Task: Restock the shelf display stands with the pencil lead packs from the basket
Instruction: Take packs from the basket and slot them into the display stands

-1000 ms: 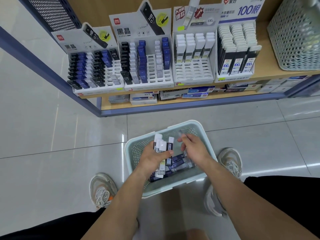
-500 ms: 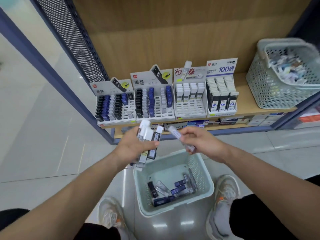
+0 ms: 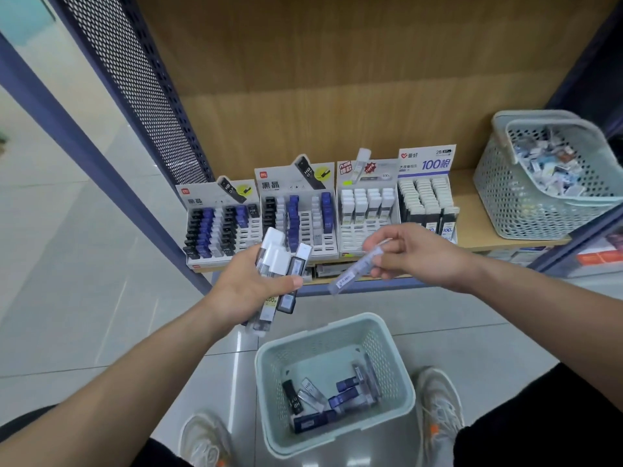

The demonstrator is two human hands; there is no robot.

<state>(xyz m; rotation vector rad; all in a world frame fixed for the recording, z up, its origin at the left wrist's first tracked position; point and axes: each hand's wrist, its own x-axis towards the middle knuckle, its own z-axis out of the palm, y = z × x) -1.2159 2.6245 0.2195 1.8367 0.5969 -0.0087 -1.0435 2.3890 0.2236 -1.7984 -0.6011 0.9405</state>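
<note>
My left hand (image 3: 247,289) grips a bunch of lead packs (image 3: 274,264), white-capped and dark ones, in front of the low shelf. My right hand (image 3: 418,254) pinches a single clear lead pack (image 3: 354,273) that slants down to the left. Both hands hover above the pale green basket (image 3: 266,375) on the floor, which holds several dark and clear packs (image 3: 337,396). Behind the hands, four display stands sit in a row on the wooden shelf: far-left stand (image 3: 219,227), second stand (image 3: 298,210), white-pack stand (image 3: 367,210), black-pack stand (image 3: 426,200).
A second perforated basket (image 3: 526,210) full of small items stands on the shelf's right end. A blue metal post (image 3: 101,170) and mesh panel border the shelf on the left. More boxes lie on the lower shelf (image 3: 505,256). My shoes flank the floor basket.
Both hands have risen out of the floor basket toward the shelf, each carrying packs. My view has lifted, so the shelf back and the right-hand basket show more.
</note>
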